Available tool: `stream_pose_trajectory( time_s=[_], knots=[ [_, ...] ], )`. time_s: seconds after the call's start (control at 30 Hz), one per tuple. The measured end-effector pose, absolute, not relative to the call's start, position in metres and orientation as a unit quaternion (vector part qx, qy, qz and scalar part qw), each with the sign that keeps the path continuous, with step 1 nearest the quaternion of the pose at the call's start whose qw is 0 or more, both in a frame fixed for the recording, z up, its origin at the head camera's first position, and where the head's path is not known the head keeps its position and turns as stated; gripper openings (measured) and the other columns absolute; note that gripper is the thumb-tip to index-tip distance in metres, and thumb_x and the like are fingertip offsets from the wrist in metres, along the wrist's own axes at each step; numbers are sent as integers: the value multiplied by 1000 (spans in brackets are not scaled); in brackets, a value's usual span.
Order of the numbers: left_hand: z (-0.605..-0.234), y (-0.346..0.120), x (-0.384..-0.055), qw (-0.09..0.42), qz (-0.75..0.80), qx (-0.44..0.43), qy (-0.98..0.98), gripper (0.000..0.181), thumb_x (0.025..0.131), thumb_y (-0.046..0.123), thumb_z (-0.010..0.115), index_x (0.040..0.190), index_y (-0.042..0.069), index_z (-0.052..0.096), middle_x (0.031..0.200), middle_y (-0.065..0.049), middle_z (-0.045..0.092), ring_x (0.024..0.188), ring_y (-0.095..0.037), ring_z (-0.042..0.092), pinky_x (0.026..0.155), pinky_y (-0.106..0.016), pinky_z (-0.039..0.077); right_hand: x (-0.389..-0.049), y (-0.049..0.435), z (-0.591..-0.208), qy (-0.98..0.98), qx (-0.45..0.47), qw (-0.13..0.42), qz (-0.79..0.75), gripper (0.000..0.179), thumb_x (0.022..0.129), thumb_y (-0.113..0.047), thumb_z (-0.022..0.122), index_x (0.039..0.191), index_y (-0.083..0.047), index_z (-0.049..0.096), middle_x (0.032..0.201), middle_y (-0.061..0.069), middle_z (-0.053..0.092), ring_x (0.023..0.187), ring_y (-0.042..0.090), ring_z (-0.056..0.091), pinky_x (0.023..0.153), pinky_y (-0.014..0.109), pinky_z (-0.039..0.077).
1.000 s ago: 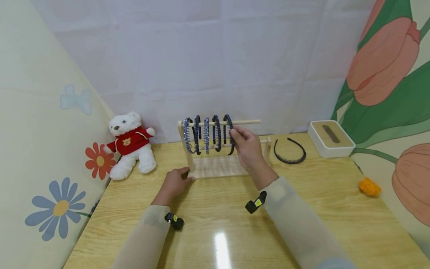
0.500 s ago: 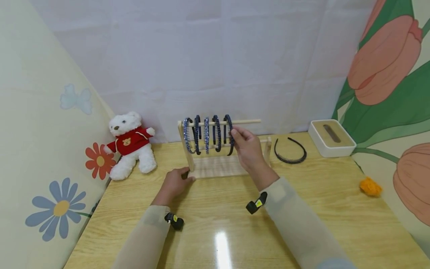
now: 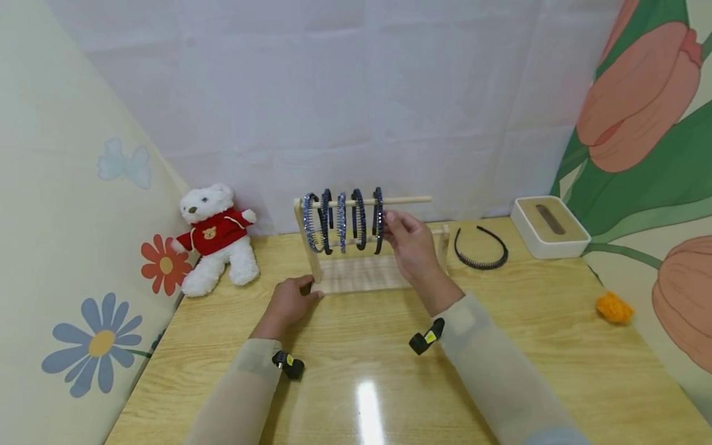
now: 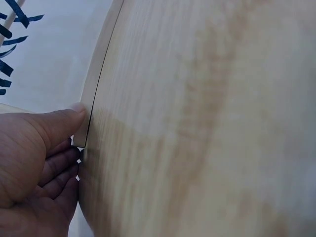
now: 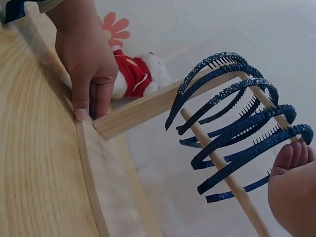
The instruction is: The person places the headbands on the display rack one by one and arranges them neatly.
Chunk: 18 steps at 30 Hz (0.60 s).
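Observation:
Several dark blue, glittery toothed headbands hang on the upper rod of a wooden rack. At the rack's front left corner, my left hand grips the base, its thumb on the upper face and fingers curled against the edge. My right hand is at the rightmost headband, with its fingertips on the band's right side. In the right wrist view, the curled fingers of that right hand meet the band near the rod's front; its thumb is hidden there.
A loose black headband lies on the table right of the rack. Beyond it stands a white box with a slotted wooden lid. An orange crumpled item lies at the right edge. A white teddy bear in red sits at left.
The rightmost headband has turned slightly, its lower end shifting left so that it hangs straighter. My right fingers have shifted a little to the right; my left hand stays put.

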<state>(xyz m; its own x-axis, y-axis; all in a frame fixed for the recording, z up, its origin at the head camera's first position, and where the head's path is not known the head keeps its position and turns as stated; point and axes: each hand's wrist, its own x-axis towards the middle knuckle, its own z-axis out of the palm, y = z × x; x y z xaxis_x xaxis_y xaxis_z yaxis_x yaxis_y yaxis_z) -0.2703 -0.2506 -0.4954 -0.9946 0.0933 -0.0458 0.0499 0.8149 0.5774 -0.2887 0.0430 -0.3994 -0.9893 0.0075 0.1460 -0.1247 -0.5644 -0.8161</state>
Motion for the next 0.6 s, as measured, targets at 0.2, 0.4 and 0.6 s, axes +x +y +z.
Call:
stream_pose_trajectory(
  time_s=[0.2, 0.4, 0.6],
  knots=[
    [-495, -252, -270, 37, 304, 33, 951, 58, 106, 28, 75, 156, 3, 60, 153, -26, 62, 147, -45, 55, 120, -61, 48, -286, 48, -406, -475, 45, 20, 879, 24, 112, -7, 60, 129, 9, 68, 104, 3, 73, 94, 10, 67, 90, 21, 61],
    [-494, -249, -268, 42, 306, 34, 951, 56, 107, 26, 74, 156, 3, 60, 154, -26, 61, 148, -45, 54, 121, -61, 47, -276, 77, -424, -578, 44, 28, 814, 37, 111, -16, 65, 139, 9, 65, 118, 15, 70, 100, 12, 69, 94, 22, 62],
    [-491, -249, -268, 37, 293, 36, 955, 56, 106, 25, 74, 155, 2, 60, 154, -25, 62, 148, -43, 55, 121, -60, 47, -269, 151, -450, -703, 79, 90, 701, 42, 106, -18, 75, 139, 8, 66, 109, 3, 74, 94, 7, 70, 85, 17, 59]
  ],
)
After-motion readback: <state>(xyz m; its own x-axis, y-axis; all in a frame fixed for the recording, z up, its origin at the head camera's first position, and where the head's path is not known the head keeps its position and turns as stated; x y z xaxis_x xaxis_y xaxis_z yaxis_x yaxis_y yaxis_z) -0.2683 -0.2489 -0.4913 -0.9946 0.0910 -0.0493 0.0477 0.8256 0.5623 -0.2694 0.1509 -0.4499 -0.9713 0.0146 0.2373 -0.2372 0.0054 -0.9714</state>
